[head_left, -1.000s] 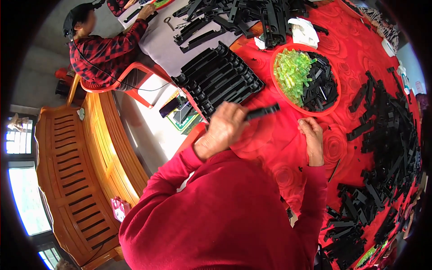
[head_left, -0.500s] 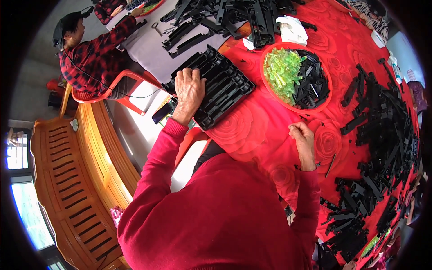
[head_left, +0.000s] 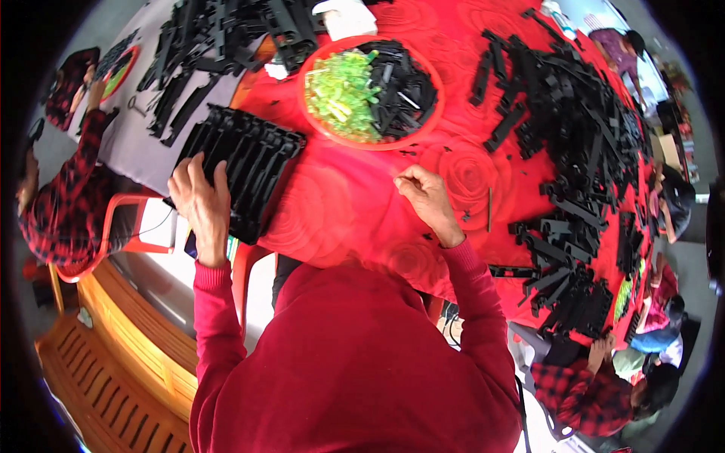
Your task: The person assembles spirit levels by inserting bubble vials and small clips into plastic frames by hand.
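We see L hand (head_left: 202, 200), grip apart, at row of black parts (head_left: 257, 162); careless push may misalign it. R hand (head_left: 429, 198): grip together, contents we can't tell

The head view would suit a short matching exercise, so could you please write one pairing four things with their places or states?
Things
1. Left hand
2. Bowl
3. Right hand
4. Bench

Places or states
A. Fingers curled, over the red cloth
B. Wooden, at the picture's lower left
C. At the row of black strips
D. Filled with green pieces and black pieces

Pairs: 1-C, 2-D, 3-A, 4-B
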`<act>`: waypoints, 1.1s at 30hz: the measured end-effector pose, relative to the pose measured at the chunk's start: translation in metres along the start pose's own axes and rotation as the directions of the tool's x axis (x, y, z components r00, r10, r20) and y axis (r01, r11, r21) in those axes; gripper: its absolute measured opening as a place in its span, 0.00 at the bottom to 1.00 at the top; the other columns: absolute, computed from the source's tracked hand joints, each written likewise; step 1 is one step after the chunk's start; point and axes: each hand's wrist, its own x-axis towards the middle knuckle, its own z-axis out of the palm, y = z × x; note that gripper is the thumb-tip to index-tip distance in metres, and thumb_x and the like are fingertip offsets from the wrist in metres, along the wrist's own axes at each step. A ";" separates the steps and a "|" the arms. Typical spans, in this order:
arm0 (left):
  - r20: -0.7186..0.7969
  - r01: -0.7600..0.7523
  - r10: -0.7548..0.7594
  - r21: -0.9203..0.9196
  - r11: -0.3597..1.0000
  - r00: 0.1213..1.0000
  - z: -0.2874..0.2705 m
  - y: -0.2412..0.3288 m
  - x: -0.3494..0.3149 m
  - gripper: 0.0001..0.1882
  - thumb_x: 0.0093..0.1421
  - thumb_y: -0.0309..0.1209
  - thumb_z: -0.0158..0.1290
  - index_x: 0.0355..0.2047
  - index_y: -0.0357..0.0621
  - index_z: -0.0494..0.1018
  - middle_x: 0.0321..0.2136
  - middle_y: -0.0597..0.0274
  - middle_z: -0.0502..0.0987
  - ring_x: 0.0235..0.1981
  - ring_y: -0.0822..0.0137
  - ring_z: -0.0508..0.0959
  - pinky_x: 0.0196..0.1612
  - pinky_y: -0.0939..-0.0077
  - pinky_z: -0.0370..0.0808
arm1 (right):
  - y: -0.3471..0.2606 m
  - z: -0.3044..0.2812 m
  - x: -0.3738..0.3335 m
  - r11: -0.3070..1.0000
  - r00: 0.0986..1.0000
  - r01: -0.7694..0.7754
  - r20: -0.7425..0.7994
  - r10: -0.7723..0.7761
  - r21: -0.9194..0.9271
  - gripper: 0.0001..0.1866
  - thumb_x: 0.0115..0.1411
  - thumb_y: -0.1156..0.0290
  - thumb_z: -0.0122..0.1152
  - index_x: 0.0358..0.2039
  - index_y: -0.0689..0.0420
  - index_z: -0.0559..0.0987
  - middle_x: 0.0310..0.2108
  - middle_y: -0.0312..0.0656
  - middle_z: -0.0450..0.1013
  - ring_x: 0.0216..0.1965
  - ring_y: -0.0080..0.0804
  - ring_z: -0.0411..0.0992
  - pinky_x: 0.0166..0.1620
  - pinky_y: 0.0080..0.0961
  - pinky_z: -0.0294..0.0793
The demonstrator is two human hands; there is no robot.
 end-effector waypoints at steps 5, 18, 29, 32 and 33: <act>0.107 -0.122 0.191 -0.461 0.879 0.976 -0.022 0.076 -0.037 0.10 0.51 0.24 0.60 0.34 0.40 0.74 0.34 0.54 0.74 0.34 0.56 0.73 0.36 0.63 0.71 | -0.017 -0.036 -0.003 0.988 0.986 0.034 -0.159 -0.058 -0.151 0.05 0.59 0.75 0.57 0.27 0.61 0.77 0.20 0.28 0.69 0.25 0.13 0.65 0.29 0.15 0.65; 0.418 0.034 0.311 -0.642 0.766 0.853 0.015 0.101 -0.120 0.09 0.52 0.30 0.59 0.33 0.42 0.74 0.30 0.56 0.71 0.34 0.54 0.74 0.37 0.61 0.72 | 0.019 -0.128 0.075 0.446 0.760 -0.487 -0.616 -0.207 -0.751 0.32 0.53 0.52 0.64 0.42 0.67 0.61 0.37 0.63 0.70 0.36 0.58 0.74 0.36 0.47 0.76; 0.403 0.094 0.313 -0.728 0.679 0.860 0.017 0.096 -0.114 0.08 0.53 0.29 0.59 0.32 0.41 0.74 0.29 0.55 0.73 0.33 0.53 0.74 0.38 0.61 0.72 | 0.007 -0.140 0.007 0.985 0.587 -0.063 -0.792 0.168 0.163 0.10 0.56 0.72 0.52 0.37 0.64 0.69 0.26 0.39 0.69 0.14 0.25 0.66 0.18 0.21 0.67; 0.411 0.118 0.300 -0.735 0.668 0.861 0.016 0.098 -0.108 0.10 0.53 0.29 0.58 0.35 0.40 0.74 0.32 0.54 0.74 0.35 0.52 0.74 0.40 0.60 0.72 | -0.020 -0.125 -0.022 0.991 0.696 0.061 -0.717 0.044 0.120 0.10 0.58 0.75 0.48 0.40 0.62 0.72 0.25 0.36 0.70 0.16 0.21 0.66 0.19 0.20 0.66; 0.420 0.129 0.287 -0.726 0.676 0.861 0.014 0.100 -0.103 0.10 0.53 0.29 0.58 0.35 0.40 0.74 0.32 0.54 0.74 0.35 0.52 0.74 0.40 0.60 0.72 | -0.027 -0.123 -0.029 0.977 0.775 0.115 -0.631 0.025 0.181 0.09 0.59 0.76 0.47 0.39 0.61 0.73 0.25 0.34 0.69 0.17 0.19 0.65 0.20 0.18 0.65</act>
